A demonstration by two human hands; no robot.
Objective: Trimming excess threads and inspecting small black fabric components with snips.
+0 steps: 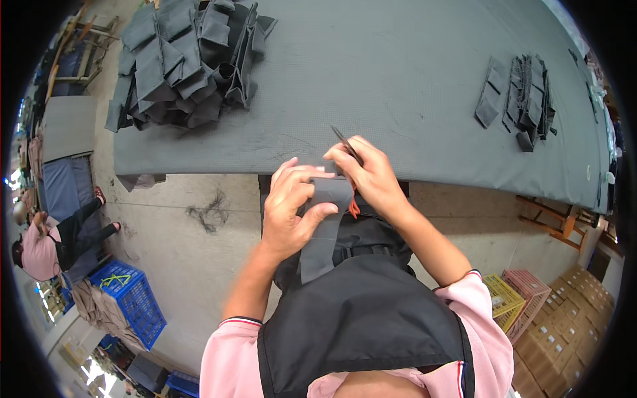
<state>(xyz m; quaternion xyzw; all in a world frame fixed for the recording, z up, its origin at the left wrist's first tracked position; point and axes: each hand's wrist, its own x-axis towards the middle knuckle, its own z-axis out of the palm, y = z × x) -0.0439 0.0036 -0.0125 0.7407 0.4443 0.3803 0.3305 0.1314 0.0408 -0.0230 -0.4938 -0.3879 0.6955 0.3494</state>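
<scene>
My left hand (286, 213) is closed on a dark grey fabric strip (322, 244), its thumb pressed on the cloth near the folded top. The strip's lower end hangs over my black apron (371, 298). Close beside it, my right hand (377, 178) grips a small pair of thread snips (342, 140), dark blades angled up and to the left. Under the right hand's fingers shows an orange-red cord or strip (353, 208); what it is tied to is hidden. Both hands are just off the table's near edge, with slight blur on the left fingers.
The grey cloth-covered table (371, 79) bears a large heap of dark grey sewn pieces (186, 66) at left and a smaller stack (531, 99) at right. Dark loose threads (211, 213) lie on the floor. A blue crate (136, 305) and a seated person (41, 249) are at left; cartons (564, 325) at right.
</scene>
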